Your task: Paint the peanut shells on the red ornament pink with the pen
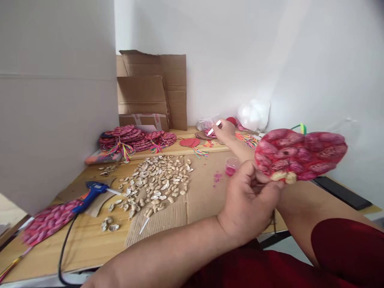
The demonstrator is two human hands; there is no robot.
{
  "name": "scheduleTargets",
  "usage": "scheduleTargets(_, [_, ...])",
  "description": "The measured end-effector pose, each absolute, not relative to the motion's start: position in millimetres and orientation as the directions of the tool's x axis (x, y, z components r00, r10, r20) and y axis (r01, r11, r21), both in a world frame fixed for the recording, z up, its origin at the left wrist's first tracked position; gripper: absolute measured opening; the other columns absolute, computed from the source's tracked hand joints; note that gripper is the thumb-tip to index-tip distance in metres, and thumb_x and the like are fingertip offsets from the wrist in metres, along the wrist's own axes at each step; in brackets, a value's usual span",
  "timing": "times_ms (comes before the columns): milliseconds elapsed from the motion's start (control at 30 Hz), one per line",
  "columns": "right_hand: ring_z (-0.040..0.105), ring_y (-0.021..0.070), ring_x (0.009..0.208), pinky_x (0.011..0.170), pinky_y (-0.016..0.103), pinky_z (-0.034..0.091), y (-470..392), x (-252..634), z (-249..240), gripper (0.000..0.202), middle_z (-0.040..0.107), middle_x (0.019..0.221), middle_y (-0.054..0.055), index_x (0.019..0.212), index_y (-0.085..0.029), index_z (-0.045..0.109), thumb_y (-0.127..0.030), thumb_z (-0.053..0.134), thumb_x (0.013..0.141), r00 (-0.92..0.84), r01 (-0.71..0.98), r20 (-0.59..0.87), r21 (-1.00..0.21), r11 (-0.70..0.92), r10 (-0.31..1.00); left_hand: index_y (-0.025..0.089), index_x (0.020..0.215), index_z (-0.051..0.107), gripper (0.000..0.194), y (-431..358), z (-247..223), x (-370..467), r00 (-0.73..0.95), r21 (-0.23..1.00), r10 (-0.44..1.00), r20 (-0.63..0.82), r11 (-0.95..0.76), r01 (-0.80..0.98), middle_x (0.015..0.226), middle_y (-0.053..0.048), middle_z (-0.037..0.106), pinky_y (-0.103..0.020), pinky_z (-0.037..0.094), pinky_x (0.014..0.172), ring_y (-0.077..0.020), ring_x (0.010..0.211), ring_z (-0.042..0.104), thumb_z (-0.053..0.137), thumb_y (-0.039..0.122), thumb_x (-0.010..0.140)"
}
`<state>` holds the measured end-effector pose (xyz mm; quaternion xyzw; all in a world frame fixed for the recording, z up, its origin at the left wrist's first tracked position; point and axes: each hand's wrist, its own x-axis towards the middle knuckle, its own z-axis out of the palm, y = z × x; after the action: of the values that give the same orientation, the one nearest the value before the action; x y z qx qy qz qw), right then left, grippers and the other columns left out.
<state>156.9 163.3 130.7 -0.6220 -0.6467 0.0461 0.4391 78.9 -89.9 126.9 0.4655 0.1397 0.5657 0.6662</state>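
My left hand (pixel 253 200) pinches the lower edge of a red ornament (pixel 300 154) covered in pink-dyed peanut shells. Two pale, undyed shell pieces (pixel 283 177) sit on that edge by my fingertips, and a green-yellow cord loop (pixel 303 129) shows at its top. Farther back, my right hand (pixel 226 132) is closed on a slim white stick (pixel 214 128), above brown and pink discs (pixel 204 136); the ornament hides part of the right forearm. A small clear cup of pink liquid (pixel 231 167) stands beyond my left hand.
Peanut shells (pixel 162 176) spread over cardboard (pixel 201 200). At left, a blue glue gun (pixel 91 196) with a black cord lies by another pink shell ornament (pixel 51 222). Tasselled ornaments (pixel 132 138) are piled near cardboard boxes (pixel 144 94). A white plastic bag (pixel 254 114) stands against the wall.
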Motion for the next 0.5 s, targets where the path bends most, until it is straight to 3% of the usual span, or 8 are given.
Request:
scheduleTargets(167, [0.065,0.0209,0.109,0.094,0.045,0.057,162,135,127,0.037,0.064,0.125,0.009,0.123,-0.018,0.061,-0.042,0.061,0.094,0.049,0.854,0.493,-0.471,0.219,0.869,0.023,0.092,0.060,0.019,-104,114,85,0.297,0.884,0.897,0.327,-0.180,-0.431,0.079,-0.001,0.063,-0.026,0.047,0.064,-0.0154,0.071,0.057,0.075,0.029,0.083])
scheduleTargets(300, [0.064,0.0212,0.110,0.094,0.045,0.057,160,128,124,0.038,0.064,0.127,0.009,0.124,-0.018,0.060,-0.042,0.060,0.094,0.001,0.893,0.484,-0.394,0.217,0.875,0.022,0.094,0.061,0.022,-120,111,78,0.331,0.913,0.891,0.311,-0.183,-0.364,0.079,-0.001,0.065,-0.026,0.048,0.061,-0.0151,0.067,0.058,0.077,0.020,0.079])
scheduleTargets(500, [0.064,0.0213,0.110,0.094,0.045,0.057,153,122,115,0.039,0.064,0.127,0.009,0.125,-0.018,0.060,-0.042,0.061,0.094,-0.046,0.928,0.462,-0.309,0.209,0.885,0.021,0.098,0.060,0.021,-136,106,75,0.374,0.902,0.888,0.266,-0.093,-0.422,0.081,-0.003,0.066,-0.028,0.054,0.065,-0.0165,0.069,0.062,0.074,0.020,0.082])
